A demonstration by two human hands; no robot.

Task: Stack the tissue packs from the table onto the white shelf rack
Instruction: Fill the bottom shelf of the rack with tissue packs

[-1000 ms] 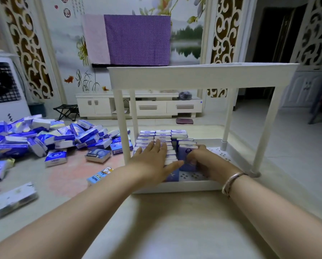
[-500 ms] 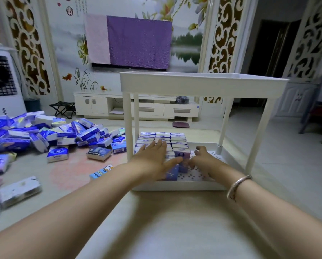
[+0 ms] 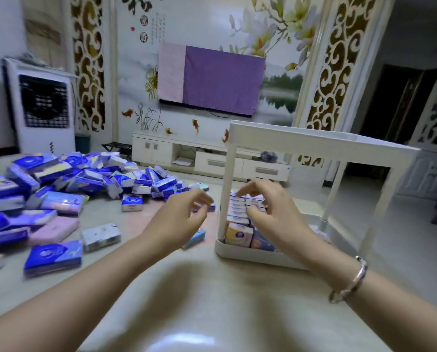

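Observation:
A white shelf rack (image 3: pixel 240 251) stands on the table at the right, and its bottom tray holds rows of upright tissue packs (image 3: pixel 238 233). My right hand (image 3: pixel 270 214) hovers over those packs with fingers loosely curled, holding nothing. My left hand (image 3: pixel 179 219) is lifted just left of the rack's front post, fingers relaxed and empty. A big heap of blue and purple tissue packs (image 3: pixel 70 184) covers the left of the table. Loose packs lie nearer: a blue one (image 3: pixel 53 257), a grey one (image 3: pixel 101 236) and a pink one (image 3: pixel 53 229).
The rack's top shelf (image 3: pixel 321 146) stands above the tray on thin posts. A small blue pack (image 3: pixel 194 238) lies just left of the tray. Behind are a white TV cabinet (image 3: pixel 212 161), a covered screen (image 3: pixel 212 80) and a white air cooler (image 3: pixel 42 107).
Both hands have lifted off the packs in the tray. My left hand has drawn out to the left of the rack post. The view has swung left, showing more of the heap.

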